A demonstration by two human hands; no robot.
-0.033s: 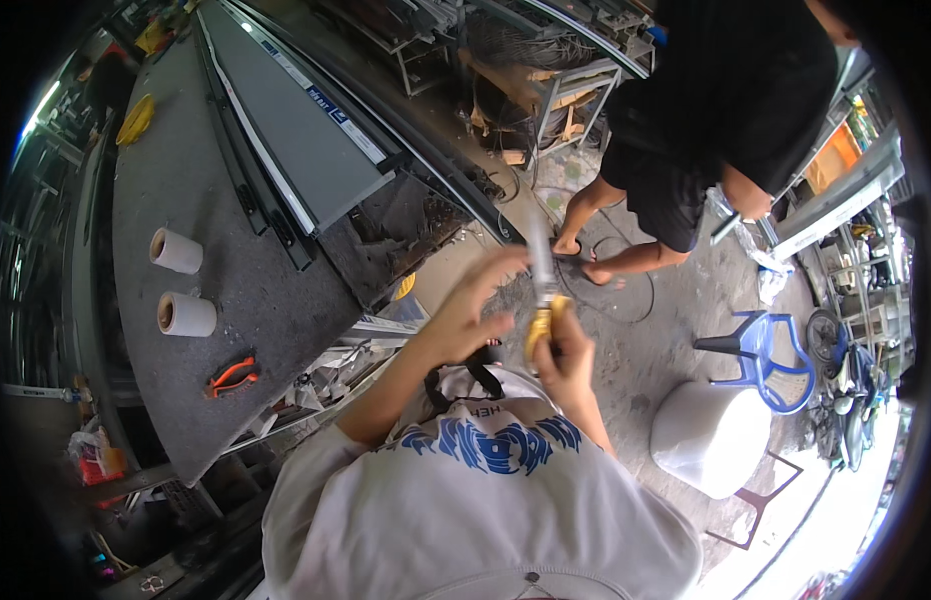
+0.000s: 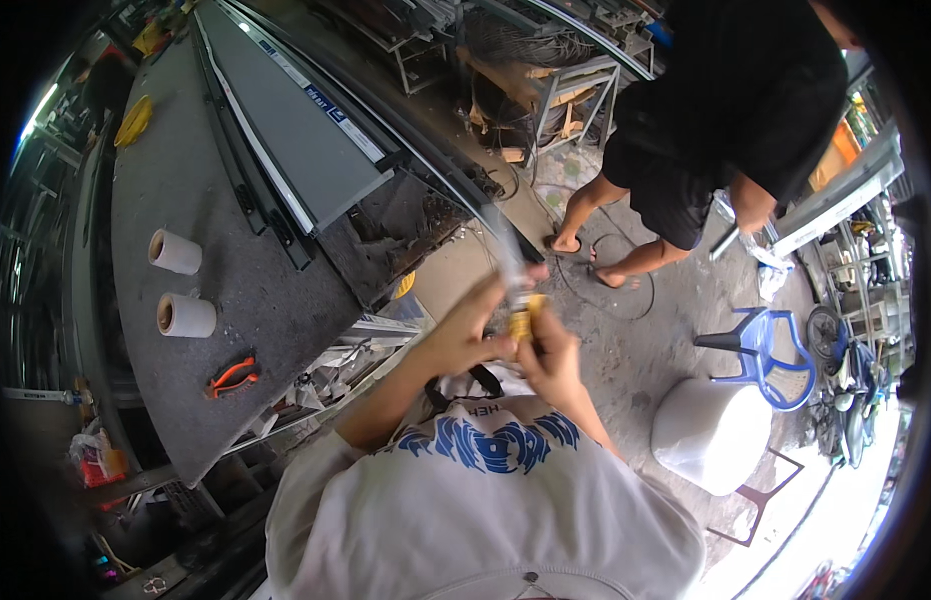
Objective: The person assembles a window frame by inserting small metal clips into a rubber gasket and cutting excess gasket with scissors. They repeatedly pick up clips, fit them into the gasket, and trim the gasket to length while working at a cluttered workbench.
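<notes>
My right hand (image 2: 552, 352) is closed round a yellow-handled tool (image 2: 524, 318). A long pale shaft or blade, smeared by motion, points up and away from the handle; its exact kind cannot be made out. Close against its left side is my left hand (image 2: 474, 318), open, with thumb and fingers apart. Its fingers pass behind the pale part, and the thumb lies beside the handle. Whether the left hand touches the tool is unclear. Both hands are in front of my light shirt, beyond the right edge of the dark workbench (image 2: 276, 320).
On the bench lie two pale rolls (image 2: 186, 314), an orange tool (image 2: 233, 378), a yellow item (image 2: 134, 121) and a long grey panel (image 2: 301, 130) with dark rails. A person in black (image 2: 726, 130) stands ahead right. A blue chair (image 2: 771, 350) and a white wrapped roll (image 2: 711, 435) are on the right.
The tool and my right hand have shifted left and slightly down. My left hand's fingers have come behind the tool's pale part. The person in black has moved slightly.
</notes>
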